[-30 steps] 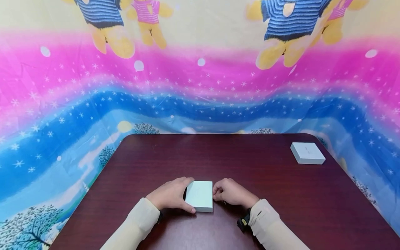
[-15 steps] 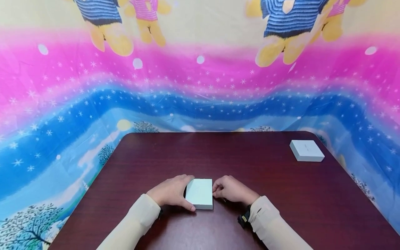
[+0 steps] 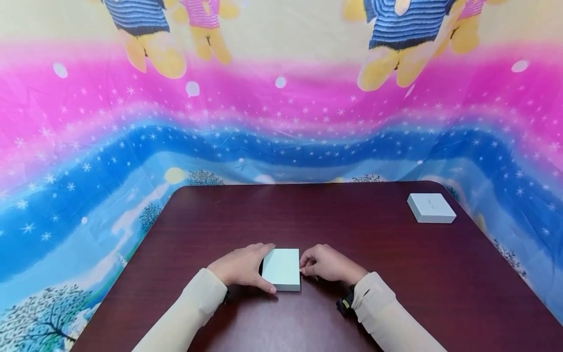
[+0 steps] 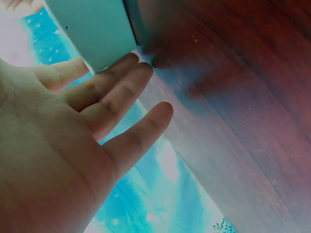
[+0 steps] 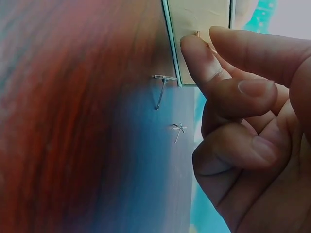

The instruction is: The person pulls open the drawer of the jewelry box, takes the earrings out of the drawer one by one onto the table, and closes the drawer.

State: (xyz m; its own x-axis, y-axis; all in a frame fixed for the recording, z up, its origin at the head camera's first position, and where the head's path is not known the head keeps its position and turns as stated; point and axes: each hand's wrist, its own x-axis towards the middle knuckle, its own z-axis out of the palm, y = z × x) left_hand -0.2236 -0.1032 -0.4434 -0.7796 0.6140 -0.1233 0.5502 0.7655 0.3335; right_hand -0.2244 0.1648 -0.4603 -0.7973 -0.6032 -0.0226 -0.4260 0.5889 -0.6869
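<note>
A flat white box [image 3: 282, 268] lies on the table before me. Its left end sits in my left hand [image 3: 243, 266], thumb at the near edge and fingers at the far edge; the left wrist view shows those fingers nearly straight beside the box [image 4: 95, 31]. At the box's right end, my right hand [image 3: 329, 264] has its fingers curled. From the right, that end shows as a tan face [image 5: 214, 14] with pale rims. Thumb and forefinger pinch a tiny copper-coloured tab [image 5: 198, 34] there. Under the hand lie two small metal stud earrings [image 5: 180, 127], one star-shaped.
Another white box [image 3: 432, 208] with faint lettering stands at the table's far right corner. The dark red-brown table [image 3: 220, 215] has rounded far corners. Behind it hangs a colourful printed cloth [image 3: 281, 112].
The head view has tilted slightly, so table and boxes sit a little higher or lower in frame. Both hands keep their places on the box, with hardly any movement.
</note>
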